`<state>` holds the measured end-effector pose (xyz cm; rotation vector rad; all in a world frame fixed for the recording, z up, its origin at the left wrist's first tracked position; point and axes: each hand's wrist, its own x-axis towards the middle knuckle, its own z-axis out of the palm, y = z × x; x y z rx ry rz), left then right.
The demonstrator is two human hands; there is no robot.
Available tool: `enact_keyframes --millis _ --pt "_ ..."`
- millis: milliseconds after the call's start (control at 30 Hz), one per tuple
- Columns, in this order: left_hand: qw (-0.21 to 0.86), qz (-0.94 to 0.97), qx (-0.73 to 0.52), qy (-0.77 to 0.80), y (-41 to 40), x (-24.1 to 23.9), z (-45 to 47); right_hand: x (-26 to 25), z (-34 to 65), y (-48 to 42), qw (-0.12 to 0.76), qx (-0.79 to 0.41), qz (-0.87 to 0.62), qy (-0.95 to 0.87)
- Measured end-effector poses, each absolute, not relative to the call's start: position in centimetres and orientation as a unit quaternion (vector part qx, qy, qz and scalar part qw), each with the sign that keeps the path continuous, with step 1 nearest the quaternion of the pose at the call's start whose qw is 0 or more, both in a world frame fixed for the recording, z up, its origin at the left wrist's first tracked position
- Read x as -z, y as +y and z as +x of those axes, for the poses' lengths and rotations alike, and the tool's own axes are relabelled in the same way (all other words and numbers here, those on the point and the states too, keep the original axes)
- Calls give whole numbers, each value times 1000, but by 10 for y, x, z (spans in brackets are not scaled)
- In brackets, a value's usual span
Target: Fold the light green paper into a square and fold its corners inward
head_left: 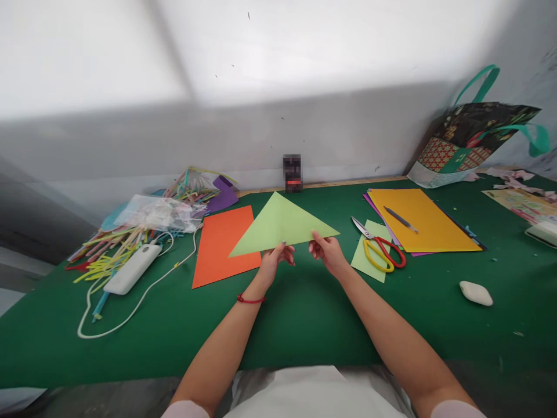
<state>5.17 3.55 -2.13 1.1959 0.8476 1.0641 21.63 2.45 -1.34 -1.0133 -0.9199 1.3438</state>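
Observation:
Both my hands pinch the long lower edge of a light green paper triangle (281, 223), held up over the table with its point away from me. My left hand (276, 259) grips it near the middle of that edge, thumb on top. Toward the right corner, my right hand (325, 249) has its thumb on the paper and its fingers curled underneath. Behind the triangle's left part lies an orange sheet (224, 249), partly covered from view. To the right, scissors (378, 247) with red and yellow handles rest on a light green paper piece (364, 261).
A white power bank (133, 269) with a looping cable (143, 310) lies left, beside many coloured paper strips (117, 238). On the right are yellow sheets (439, 226) with a pen (400, 219), a white case (476, 293) and a patterned bag (461, 145). A dark upright object (293, 173) stands by the wall.

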Motion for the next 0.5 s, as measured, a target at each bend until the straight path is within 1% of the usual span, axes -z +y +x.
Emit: enact_keyframes --millis 133,500 --pt "624 504 -475 363 34 22 53 14 213 23 552 -594 -426 -400" --pt "612 504 -477 379 31 18 53 16 209 23 537 -636 -427 -353"
